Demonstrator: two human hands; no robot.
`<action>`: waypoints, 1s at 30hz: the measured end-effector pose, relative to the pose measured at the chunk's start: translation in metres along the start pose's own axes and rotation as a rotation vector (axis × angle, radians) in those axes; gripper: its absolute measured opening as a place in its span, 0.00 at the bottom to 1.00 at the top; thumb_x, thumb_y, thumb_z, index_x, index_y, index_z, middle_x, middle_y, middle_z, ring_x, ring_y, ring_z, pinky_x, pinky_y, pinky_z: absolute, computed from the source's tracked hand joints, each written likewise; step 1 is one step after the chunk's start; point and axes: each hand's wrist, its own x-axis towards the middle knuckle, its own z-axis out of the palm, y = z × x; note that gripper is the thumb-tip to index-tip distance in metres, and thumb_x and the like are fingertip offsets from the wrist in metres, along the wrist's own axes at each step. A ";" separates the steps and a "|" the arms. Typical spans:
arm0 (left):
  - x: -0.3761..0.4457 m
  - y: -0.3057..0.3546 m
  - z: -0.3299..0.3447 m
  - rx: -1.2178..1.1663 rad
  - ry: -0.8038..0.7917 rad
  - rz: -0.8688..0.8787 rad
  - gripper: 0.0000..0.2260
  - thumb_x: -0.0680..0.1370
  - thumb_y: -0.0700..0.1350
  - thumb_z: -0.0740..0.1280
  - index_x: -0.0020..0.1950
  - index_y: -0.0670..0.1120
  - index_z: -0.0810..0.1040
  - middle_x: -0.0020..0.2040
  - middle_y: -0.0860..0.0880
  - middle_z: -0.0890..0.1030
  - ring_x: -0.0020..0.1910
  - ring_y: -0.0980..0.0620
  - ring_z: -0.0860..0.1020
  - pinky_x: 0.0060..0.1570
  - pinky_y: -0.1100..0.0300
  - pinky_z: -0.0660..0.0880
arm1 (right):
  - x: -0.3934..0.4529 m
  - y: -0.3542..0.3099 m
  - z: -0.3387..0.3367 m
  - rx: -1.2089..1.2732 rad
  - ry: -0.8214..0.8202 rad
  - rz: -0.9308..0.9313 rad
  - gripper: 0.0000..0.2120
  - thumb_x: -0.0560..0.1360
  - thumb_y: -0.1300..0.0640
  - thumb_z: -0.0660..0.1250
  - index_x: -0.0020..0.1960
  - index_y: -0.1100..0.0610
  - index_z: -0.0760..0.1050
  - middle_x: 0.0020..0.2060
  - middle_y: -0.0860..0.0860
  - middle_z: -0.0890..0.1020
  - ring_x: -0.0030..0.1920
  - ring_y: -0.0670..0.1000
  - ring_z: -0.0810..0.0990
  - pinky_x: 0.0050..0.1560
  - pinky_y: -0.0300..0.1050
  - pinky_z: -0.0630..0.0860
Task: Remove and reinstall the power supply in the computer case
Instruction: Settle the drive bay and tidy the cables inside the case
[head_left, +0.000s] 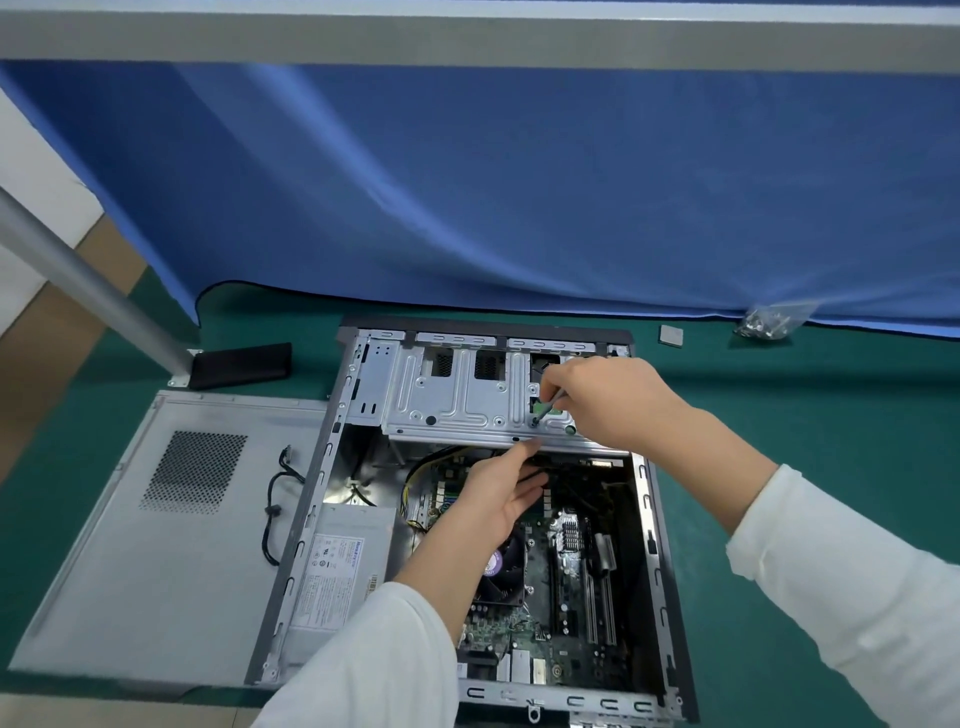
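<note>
green mat under blue cloth

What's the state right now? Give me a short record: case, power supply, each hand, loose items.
case: computer case lying open on the green mat
side panel: side panel flat beside the case
power supply: power supply seated inside
right hand: right hand grips a screwdriver, tip on the drive cage
left hand: left hand open, fingers at the cage's lower edge
loose items: bag of screws by the blue cloth

Green table carries computer case, side panel, perhaps screws.
</note>
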 end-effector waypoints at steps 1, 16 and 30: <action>0.000 0.000 0.000 -0.001 0.002 -0.001 0.10 0.74 0.45 0.72 0.52 0.42 0.78 0.50 0.42 0.79 0.43 0.49 0.81 0.38 0.61 0.77 | 0.000 0.000 0.001 -0.001 0.000 -0.006 0.14 0.76 0.62 0.60 0.54 0.45 0.72 0.52 0.41 0.80 0.50 0.49 0.79 0.36 0.42 0.67; 0.004 0.001 -0.005 0.039 -0.012 0.013 0.13 0.73 0.45 0.73 0.54 0.42 0.77 0.52 0.42 0.81 0.47 0.48 0.82 0.44 0.59 0.78 | 0.006 -0.005 -0.001 -0.077 0.007 -0.048 0.11 0.75 0.61 0.61 0.51 0.46 0.73 0.48 0.41 0.80 0.45 0.49 0.79 0.30 0.41 0.61; 0.006 -0.001 -0.006 0.045 -0.005 0.032 0.14 0.72 0.46 0.74 0.53 0.42 0.78 0.52 0.42 0.82 0.46 0.49 0.82 0.42 0.60 0.79 | 0.007 -0.008 -0.002 -0.102 -0.003 -0.069 0.09 0.76 0.59 0.62 0.51 0.46 0.73 0.48 0.42 0.80 0.46 0.50 0.79 0.35 0.42 0.65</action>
